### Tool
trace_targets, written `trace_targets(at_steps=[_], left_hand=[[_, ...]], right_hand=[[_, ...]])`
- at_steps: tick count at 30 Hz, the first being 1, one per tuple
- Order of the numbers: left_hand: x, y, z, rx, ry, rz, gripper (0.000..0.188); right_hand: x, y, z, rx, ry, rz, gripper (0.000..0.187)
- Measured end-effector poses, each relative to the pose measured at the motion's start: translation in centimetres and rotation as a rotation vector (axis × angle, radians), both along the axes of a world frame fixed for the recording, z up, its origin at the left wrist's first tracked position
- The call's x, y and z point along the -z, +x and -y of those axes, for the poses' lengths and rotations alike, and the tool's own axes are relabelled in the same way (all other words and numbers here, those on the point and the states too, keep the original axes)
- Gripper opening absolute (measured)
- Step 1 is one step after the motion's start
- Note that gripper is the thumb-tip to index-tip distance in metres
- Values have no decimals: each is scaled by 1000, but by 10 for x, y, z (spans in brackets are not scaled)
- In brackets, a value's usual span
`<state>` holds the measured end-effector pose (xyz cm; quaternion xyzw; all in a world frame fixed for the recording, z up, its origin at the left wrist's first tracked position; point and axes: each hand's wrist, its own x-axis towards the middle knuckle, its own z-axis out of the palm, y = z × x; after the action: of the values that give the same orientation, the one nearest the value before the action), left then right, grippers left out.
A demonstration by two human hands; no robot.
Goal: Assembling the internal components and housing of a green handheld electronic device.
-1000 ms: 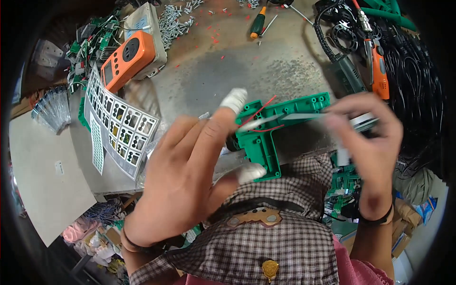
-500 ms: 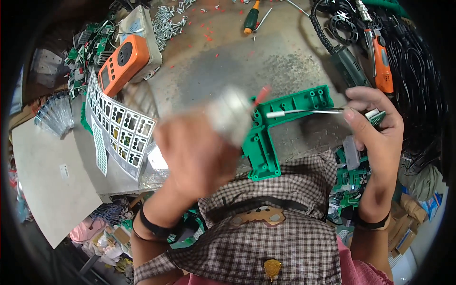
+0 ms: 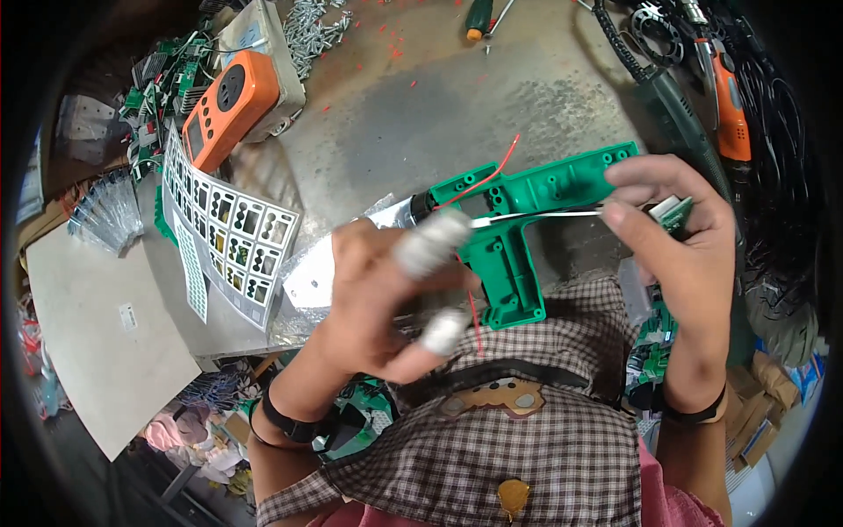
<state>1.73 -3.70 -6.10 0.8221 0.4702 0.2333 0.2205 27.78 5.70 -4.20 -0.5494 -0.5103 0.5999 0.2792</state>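
Note:
A green pistol-shaped plastic shell half (image 3: 514,272), ribbed inside, lies at the table's near edge. My right hand (image 3: 680,224) is closed at its upper right, pinching thin white and black wires (image 3: 562,213) and holding a small green circuit board (image 3: 674,213) with a white connector. The wires stretch left across the shell. My left hand (image 3: 386,294), blurred, has white-wrapped index finger and thumb spread apart, near the wire ends, and nothing shows between them. A red wire (image 3: 492,178) curves over the shell's left end, beside a black-ended silvery part (image 3: 421,207). More red wire hangs below that hand.
An orange meter (image 3: 230,110) leans at the left by a printed sticker sheet (image 3: 233,228). Screws (image 3: 312,39) are heaped behind. A green-handled screwdriver (image 3: 479,19) lies at the back. An orange-handled tool (image 3: 731,114) and black cables (image 3: 781,167) are at the right.
My left hand has turned, its index finger and thumb now showing apart. The red wire and black-ended part have come into sight. In the picture, the shell sits slightly further right and higher.

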Motion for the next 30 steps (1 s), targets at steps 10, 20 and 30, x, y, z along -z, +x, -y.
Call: trace_targets(at_steps=[10, 20, 30], left_hand=[[7, -17, -20, -363, -139, 484, 50], [12, -31, 8, -348, 39, -37, 86], [15, -28, 13, -417, -95, 78, 90]], right_hand=[[23, -27, 11, -136, 277, -37, 26], [24, -44, 15, -137, 169, -85, 26], [21, -48, 14, -101, 41, -105, 27]])
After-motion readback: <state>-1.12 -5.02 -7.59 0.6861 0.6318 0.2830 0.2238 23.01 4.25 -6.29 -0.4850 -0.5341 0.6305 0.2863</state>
